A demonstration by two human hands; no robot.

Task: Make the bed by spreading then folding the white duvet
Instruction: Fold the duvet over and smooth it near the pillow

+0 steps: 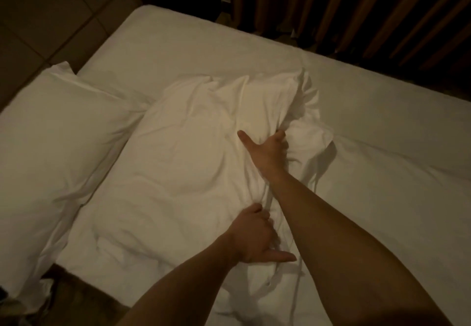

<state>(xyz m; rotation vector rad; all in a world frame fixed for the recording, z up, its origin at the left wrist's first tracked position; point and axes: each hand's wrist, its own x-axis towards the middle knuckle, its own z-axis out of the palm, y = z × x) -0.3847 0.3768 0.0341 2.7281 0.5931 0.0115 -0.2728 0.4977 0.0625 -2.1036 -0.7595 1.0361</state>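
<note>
The white duvet (183,152) lies bunched mid-bed (382,126), beside a pillow (58,126). Both hands clutch its gathered edge: the right hand (267,152) farther out, the left hand (254,236) nearer. It looks soft, light and floppy; I'd take its corners to spread it.

The person is showing two bare forearms reaching in from the lower edge, wearing no visible sleeves, and the left hand (251,234) and right hand (267,151) are carrying no rings, watch, bracelets or gloves.
</note>
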